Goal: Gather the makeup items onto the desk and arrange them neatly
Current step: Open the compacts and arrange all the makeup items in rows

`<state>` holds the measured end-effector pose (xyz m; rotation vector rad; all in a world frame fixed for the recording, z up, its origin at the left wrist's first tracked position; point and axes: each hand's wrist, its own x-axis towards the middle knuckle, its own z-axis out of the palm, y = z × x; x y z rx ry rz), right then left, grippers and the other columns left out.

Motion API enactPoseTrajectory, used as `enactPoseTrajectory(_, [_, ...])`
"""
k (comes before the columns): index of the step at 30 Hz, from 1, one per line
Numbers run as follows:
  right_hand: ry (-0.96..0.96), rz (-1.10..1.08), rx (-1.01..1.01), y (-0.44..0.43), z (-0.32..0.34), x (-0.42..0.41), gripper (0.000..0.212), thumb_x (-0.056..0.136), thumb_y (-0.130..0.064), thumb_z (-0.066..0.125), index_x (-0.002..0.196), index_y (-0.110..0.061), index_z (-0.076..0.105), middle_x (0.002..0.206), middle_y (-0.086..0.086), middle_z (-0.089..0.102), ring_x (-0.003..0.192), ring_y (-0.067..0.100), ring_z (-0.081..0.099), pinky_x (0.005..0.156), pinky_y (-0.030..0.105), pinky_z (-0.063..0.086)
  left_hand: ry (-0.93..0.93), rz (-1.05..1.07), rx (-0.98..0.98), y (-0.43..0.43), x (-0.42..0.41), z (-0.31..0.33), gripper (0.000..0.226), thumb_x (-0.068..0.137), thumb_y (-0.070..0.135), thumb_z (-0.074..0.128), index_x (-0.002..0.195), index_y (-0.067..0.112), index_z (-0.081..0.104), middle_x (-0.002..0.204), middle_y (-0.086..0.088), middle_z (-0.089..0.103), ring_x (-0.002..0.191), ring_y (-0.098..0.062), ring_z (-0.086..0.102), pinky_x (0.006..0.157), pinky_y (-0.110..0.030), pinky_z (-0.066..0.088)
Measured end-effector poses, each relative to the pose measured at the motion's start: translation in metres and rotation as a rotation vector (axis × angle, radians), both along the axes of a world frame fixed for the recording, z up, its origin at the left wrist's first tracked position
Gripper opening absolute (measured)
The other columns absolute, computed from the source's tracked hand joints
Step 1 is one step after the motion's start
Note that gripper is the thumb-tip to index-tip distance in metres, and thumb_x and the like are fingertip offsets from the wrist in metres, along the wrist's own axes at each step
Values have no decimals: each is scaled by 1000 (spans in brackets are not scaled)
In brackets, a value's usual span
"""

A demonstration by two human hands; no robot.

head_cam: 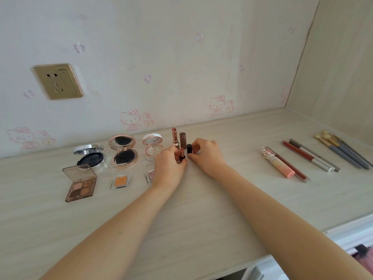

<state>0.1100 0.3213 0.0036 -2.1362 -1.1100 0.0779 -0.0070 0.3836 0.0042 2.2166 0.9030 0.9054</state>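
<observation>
While the left hand (169, 164) pinches a small rose-gold-topped lipstick with a dark base (182, 154) upright on the pale wood-grain worktop (201, 215), fingers curled round its lower end, the right hand (206, 154) grips a short black cylinder (189, 148) just beside it, thumb low and fingers curled over it. Cap or separate tube, cannot tell. Both pieces stand close together, probably being squared into a front pair ahead of the tall rose-gold lipstick (174, 136) and the matte brown lipstick tube (182, 138), which stand upright just behind, near the wall. Sorting looks to be by type. To the left, a back row of open compacts: a silver round cushion compact (90, 156), a rose-gold round mirror compact (123, 150) and a white floral round compact (152, 147). In front of them lie a brown four-pan eyeshadow palette (80, 182), a clear single pan of orange shadow (120, 178) and a clear glittery pink pan (149, 175), partly hidden by the left hand. Well apart on the right, long items lie flat and roughly parallel so they cannot roll into each other: a pink printed gloss tube (279, 163), a dark red gloss tube (292, 168), a red liquid lip tube with silver cap (306, 156), a grey pencil (314, 154) and grey-handled brushes (343, 151). Task appears nearly done; lipsticks are the last group being straightened.
</observation>
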Motion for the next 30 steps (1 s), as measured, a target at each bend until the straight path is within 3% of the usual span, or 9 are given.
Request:
enactPoseTrajectory(5, [-5, -4, -5, 1, 0, -1, 16, 84, -22, 61, 98, -14, 62, 95, -1, 66, 100, 25, 46, 83, 39, 47, 10, 45, 6, 1, 4, 4, 4, 80, 7, 64, 83, 9, 63, 80, -6, 67, 79, -24, 61, 73, -37, 50])
enactPoseTrajectory(9, [-6, -6, -13, 2, 0, -1, 15, 84, -22, 59, 97, -15, 61, 93, -1, 66, 99, 25, 46, 82, 39, 47, 130, 97, 57, 0, 13, 8, 9, 84, 6, 59, 92, 4, 62, 89, -12, 65, 87, -30, 59, 68, -33, 40])
enactPoseTrajectory(20, [-37, 8, -37, 1, 2, -2, 18, 86, -25, 59, 100, -13, 62, 97, 1, 65, 101, 26, 46, 84, 41, 46, 201, 163, 2, -2, 19, 8, 22, 88, 7, 59, 110, 1, 56, 107, -17, 61, 101, -33, 56, 81, -38, 44])
enactPoseTrajectory(26, [-19, 9, -12, -7, 2, 0, 35, 87, -24, 61, 120, -13, 56, 106, 1, 65, 108, 23, 48, 84, 31, 42, 247, 166, 31, -10, 15, 14, 31, 88, 7, 61, 115, -1, 49, 116, -19, 57, 109, -32, 54, 86, -35, 43])
enactPoseTrajectory(30, [-17, 12, 14, -27, 5, -3, 40, 90, -24, 61, 127, -11, 51, 114, 2, 64, 113, 22, 50, 89, 31, 43, 229, 161, 106, -22, 6, 23, 36, 88, 10, 62, 117, -2, 44, 120, -18, 51, 105, -34, 56, 81, -38, 46])
